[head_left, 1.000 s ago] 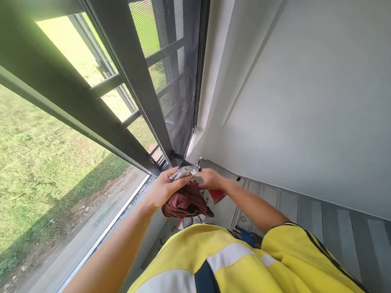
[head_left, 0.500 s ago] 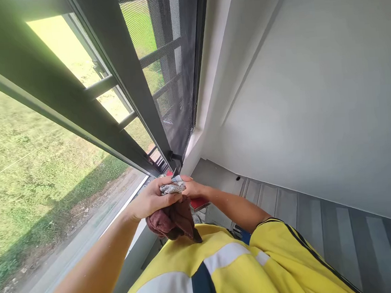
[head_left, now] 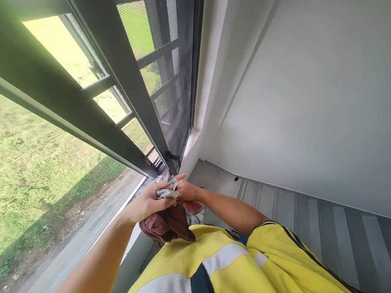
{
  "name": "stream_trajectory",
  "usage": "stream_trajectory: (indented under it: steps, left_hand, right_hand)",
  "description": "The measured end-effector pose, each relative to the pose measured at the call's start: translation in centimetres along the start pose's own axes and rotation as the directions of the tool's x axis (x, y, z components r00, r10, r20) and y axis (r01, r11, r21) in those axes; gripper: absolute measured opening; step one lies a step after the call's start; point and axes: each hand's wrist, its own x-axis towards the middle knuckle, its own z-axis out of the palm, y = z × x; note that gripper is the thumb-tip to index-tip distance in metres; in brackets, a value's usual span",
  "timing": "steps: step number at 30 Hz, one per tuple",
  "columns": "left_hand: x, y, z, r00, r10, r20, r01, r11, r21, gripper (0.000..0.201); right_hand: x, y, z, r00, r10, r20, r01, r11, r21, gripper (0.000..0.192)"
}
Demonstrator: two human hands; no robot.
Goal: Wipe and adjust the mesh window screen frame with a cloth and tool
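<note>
My left hand (head_left: 144,204) is closed around a bunched maroon cloth (head_left: 164,223) and a speckled grey-white rag (head_left: 167,193). The maroon cloth hangs below the fingers, in front of the yellow shirt. My right hand (head_left: 188,191) meets the left at the rag, its fingers curled and partly hidden. Between the two hands a small flat silvery piece (head_left: 172,181) sticks up; its kind is unclear. Just under my right hand shows a red object (head_left: 194,206), mostly covered. Beyond the left fingertips is the round silvery top of a can (head_left: 159,178).
A dark-framed window (head_left: 122,80) with a mesh screen (head_left: 166,76) and crossbars rises ahead, a black handle (head_left: 173,156) low on its frame. Grass and a road lie outside on the left. A pale wall (head_left: 307,101) and ribbed grey surface (head_left: 299,215) are on the right.
Both hands and the cloths have shifted slightly left and down. The can top and more of the silvery piece now show.
</note>
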Motion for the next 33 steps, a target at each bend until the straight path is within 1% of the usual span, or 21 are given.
stream_trajectory:
  steps: [2,4,6,8,9,10,11,12,13,14,16,17,18,20,22,23,25,27,30,31,33]
  left_hand:
    - [-0.8,0.1,-0.3,0.997,-0.04,-0.07,0.039,0.999,-0.018,0.063]
    - [-1.9,-0.1,-1.1,0.974,-0.118,-0.192,0.114,0.993,-0.033,0.065]
    - [-2.7,-0.7,-2.0,0.926,-0.201,-0.319,0.196,0.979,-0.047,0.063]
    - [-2.8,-1.7,-2.8,0.867,-0.271,-0.419,0.283,0.959,-0.034,0.059]
    - [-2.5,-2.2,-3.0,0.841,-0.282,-0.461,0.319,0.948,0.002,0.057]
    - [-2.0,-2.8,-3.0,0.817,-0.275,-0.506,0.354,0.933,0.064,0.055]
    - [-1.3,-3.3,-2.9,0.801,-0.255,-0.542,0.388,0.91,0.146,0.055]
    - [-0.5,-3.8,-2.5,0.797,-0.222,-0.561,0.411,0.88,0.236,0.057]
    - [0.3,-4.2,-2.0,0.808,-0.184,-0.559,0.416,0.85,0.322,0.06]
    - [1.2,-4.6,-1.3,0.83,-0.15,-0.536,0.404,0.825,0.395,0.064]
    - [2.8,-5.3,-0.1,0.884,-0.105,-0.455,0.349,0.797,0.493,0.065]
    - [3.4,-5.6,0.4,0.903,-0.09,-0.42,0.318,0.798,0.512,0.06]
    - [3.9,-5.9,0.7,0.91,-0.079,-0.407,0.297,0.81,0.505,0.054]
    - [4.5,-6.5,0.9,0.9,-0.089,-0.426,0.287,0.857,0.428,0.049]
    - [4.4,-7.0,0.7,0.885,-0.1,-0.455,0.269,0.906,0.325,0.05]
    - [4.2,-7.2,0.4,0.885,-0.086,-0.458,0.236,0.93,0.281,0.05]
    - [3.6,-7.3,-0.1,0.892,-0.056,-0.448,0.151,0.972,0.178,0.048]
    - [2.9,-7.2,-0.5,0.879,-0.075,-0.471,0.122,0.99,0.068,0.048]
    - [2.2,-6.9,-1.0,0.827,-0.136,-0.546,0.174,0.985,0.019,0.047]
    - [2.1,-6.8,-1.1,0.816,-0.145,-0.56,0.179,0.984,0.006,0.047]
    - [2.1,-6.8,-1.2,0.812,-0.162,-0.561,0.182,0.983,-0.02,0.048]
  right_hand:
    - [0.1,1.0,-1.3,0.989,0.035,-0.147,-0.049,0.994,-0.094,0.019]
    - [-0.3,1.8,-4.0,0.954,0.073,-0.29,-0.145,0.96,-0.238,0.015]
    - [-1.3,2.1,-7.0,0.91,0.047,-0.413,-0.221,0.896,-0.386,0.012]
    - [-2.3,1.4,-9.0,0.883,-0.019,-0.47,-0.264,0.806,-0.53,0.013]
    - [-2.7,0.8,-9.3,0.881,-0.054,-0.47,-0.28,0.741,-0.61,0.014]
    - [-2.9,0.1,-9.3,0.891,-0.083,-0.445,-0.281,0.67,-0.687,0.015]
    - [-3.0,-0.7,-8.8,0.914,-0.103,-0.392,-0.257,0.601,-0.757,0.016]
    - [-2.9,-1.6,-8.0,0.942,-0.115,-0.314,-0.204,0.546,-0.812,0.018]
    - [-2.6,-2.4,-7.0,0.967,-0.123,-0.223,-0.13,0.514,-0.848,0.018]
    - [-2.2,-3.2,-5.9,0.983,-0.13,-0.128,-0.045,0.509,-0.86,0.018]
    - [-1.3,-4.5,-4.1,0.99,-0.14,0.013,0.09,0.561,-0.823,0.015]
    - [-0.9,-5.1,-3.6,0.99,-0.135,0.048,0.121,0.612,-0.781,0.015]
    - [-0.7,-5.6,-3.3,0.991,-0.118,0.067,0.129,0.672,-0.729,0.017]
    - [-0.5,-6.6,-3.8,0.995,-0.051,0.091,0.096,0.788,-0.608,0.029]
    - [-0.8,-7.2,-5.1,0.996,0.042,0.084,0.007,0.857,-0.516,0.041]
    - [-1.0,-7.3,-6.0,0.994,0.092,0.062,-0.051,0.873,-0.486,0.044]
    - [-1.5,-7.0,-7.6,0.985,0.171,-0.038,-0.171,0.893,-0.417,0.045]
    - [-1.8,-5.7,-8.9,0.971,0.181,-0.154,-0.224,0.915,-0.335,0.045]
    - [-1.7,-2.9,-9.6,0.947,0.139,-0.29,-0.206,0.954,-0.216,0.043]
    - [-1.6,-2.1,-9.5,0.935,0.13,-0.331,-0.194,0.966,-0.169,0.043]
    - [-1.4,-1.0,-9.0,0.893,0.112,-0.435,-0.161,0.984,-0.078,0.044]
